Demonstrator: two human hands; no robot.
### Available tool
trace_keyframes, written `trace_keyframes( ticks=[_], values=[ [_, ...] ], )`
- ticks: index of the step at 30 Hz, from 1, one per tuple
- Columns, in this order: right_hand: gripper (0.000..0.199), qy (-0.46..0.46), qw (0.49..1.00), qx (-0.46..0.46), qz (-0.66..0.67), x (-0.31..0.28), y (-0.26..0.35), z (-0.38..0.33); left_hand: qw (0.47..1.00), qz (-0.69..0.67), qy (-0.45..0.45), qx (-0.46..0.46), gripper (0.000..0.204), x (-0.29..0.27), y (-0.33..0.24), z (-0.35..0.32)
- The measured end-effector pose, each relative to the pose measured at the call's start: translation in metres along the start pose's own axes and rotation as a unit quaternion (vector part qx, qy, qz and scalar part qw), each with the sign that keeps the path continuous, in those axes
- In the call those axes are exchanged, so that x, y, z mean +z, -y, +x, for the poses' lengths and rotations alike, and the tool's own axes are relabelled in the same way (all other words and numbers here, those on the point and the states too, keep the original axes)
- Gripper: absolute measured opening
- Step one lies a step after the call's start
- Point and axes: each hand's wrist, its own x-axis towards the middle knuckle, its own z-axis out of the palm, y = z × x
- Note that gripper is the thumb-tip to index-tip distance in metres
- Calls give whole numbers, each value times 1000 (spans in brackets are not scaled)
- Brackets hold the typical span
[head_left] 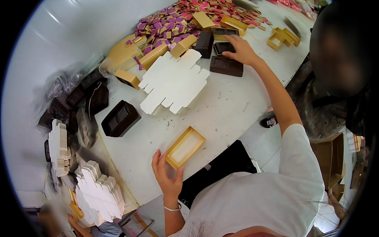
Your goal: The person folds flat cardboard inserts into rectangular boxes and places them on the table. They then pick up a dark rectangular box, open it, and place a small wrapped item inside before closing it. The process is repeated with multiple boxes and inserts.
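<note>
A shallow gold box [191, 153], open at the top with a pale inside, lies on the table's near part. My left hand [167, 177] is at its lower-left end, thumb and fingers spread apart around the corner. Farther off, my right hand [241, 50] has its thumb and fingers on a small dark brown plastic tray [221, 48]. Around that hand are a dark brown tray stack [226, 66], another upright stack [204, 44] and a gold box with a dark insert [219, 32]. White flat carton blanks [173, 81] are piled between my hands.
Purple-and-gold pieces [167, 27] and red pieces [237, 15] are heaped at the back. Gold boxes [154, 56] border the heap. Dark trays [120, 118] and bagged ones [96, 96] sit left. More white blanks [98, 191] are near another person's arm [79, 227]; someone stands right.
</note>
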Motion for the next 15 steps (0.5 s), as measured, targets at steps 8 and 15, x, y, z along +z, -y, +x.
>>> trace_keyframes(
  ticks=[8, 15],
  values=[
    [59, 168, 985, 16, 26, -17, 14, 11, 996, 18, -34, 81, 47, -19, -12, 15],
    [63, 201, 974, 96, 44, -32, 30, 13, 972, -25, 15, 233, 42, -25, -67, 72]
  ],
)
